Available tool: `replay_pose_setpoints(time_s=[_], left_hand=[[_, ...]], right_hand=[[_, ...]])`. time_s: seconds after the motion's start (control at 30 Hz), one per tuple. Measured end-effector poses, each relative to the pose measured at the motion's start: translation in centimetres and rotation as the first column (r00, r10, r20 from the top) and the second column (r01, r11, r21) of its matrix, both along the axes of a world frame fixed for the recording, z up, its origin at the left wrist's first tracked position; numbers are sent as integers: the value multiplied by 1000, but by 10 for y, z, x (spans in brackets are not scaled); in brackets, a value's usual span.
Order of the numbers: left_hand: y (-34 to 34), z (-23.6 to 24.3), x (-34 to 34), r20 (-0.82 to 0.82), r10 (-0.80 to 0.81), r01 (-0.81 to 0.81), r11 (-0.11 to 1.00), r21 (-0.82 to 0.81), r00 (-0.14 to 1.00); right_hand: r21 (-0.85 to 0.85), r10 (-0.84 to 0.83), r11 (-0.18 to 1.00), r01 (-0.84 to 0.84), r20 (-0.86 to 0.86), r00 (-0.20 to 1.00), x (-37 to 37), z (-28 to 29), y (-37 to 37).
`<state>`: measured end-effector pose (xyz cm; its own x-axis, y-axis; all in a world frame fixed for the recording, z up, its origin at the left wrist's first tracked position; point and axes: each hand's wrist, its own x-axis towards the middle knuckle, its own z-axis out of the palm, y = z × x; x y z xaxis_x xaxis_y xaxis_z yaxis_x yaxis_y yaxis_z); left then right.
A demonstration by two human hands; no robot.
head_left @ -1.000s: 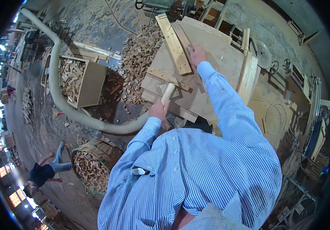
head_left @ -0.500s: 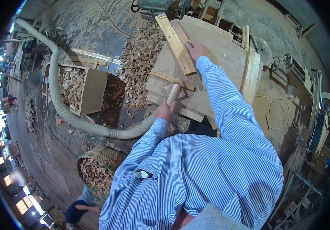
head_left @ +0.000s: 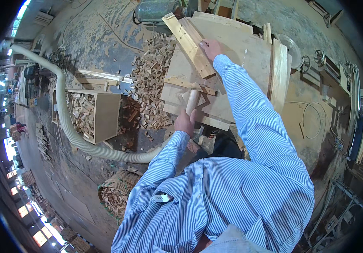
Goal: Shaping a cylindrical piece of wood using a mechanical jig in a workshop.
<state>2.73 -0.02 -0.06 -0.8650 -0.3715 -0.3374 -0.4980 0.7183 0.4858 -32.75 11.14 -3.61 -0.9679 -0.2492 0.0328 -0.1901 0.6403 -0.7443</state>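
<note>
My left hand (head_left: 184, 122) is wrapped round the pale tube end of a hose (head_left: 126, 157). The tube's far end (head_left: 193, 98) lies on the wooden worktable (head_left: 249, 71), against a thin wooden strip (head_left: 180, 82) near its left corner. Farther up the table, my right hand (head_left: 212, 49) is closed at the right edge of a long wooden fence (head_left: 188, 44) made of lengths of wood with bolt heads along it. Its thumb and fingers press on that edge; the fingertips are partly hidden.
Small wood offcuts (head_left: 153, 80) are heaped on the floor left of the table. A wooden box (head_left: 107, 117) and a wicker basket (head_left: 120, 183) hold more. A round saw blade (head_left: 289, 48) and machine handwheels (head_left: 305, 63) stand at the right; a green motor (head_left: 156, 11) sits beyond the table.
The view has shifted slightly. Both hands keep their holds, and the tube end stays by the thin strip. A person near the basket at lower left is no longer in view.
</note>
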Motion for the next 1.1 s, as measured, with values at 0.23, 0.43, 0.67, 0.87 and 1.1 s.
replay_pose_setpoints(time_s=[0.23,0.43,0.67,0.87,1.1], left_hand=[[-1,-9,-49,-4,4,-4,1000,-31,1000],[13,4,-81,11,-11,11,1000,16,1000],[8,9,-66,6,19,-19,999,-34,1000],[3,12,-30,5,11,-11,1000,-1,1000],[-6,10,18,-41,31,-29,998,54,999]], right_hand=[[19,-15,1000,15,8,1000,-38,22,-2],[75,-7,997,9,-28,1000,-74,18,15],[122,-27,992,28,-11,1000,-39,41,14],[241,-6,970,39,-137,991,-3,59,27],[315,-19,949,29,-33,999,58,43,25]])
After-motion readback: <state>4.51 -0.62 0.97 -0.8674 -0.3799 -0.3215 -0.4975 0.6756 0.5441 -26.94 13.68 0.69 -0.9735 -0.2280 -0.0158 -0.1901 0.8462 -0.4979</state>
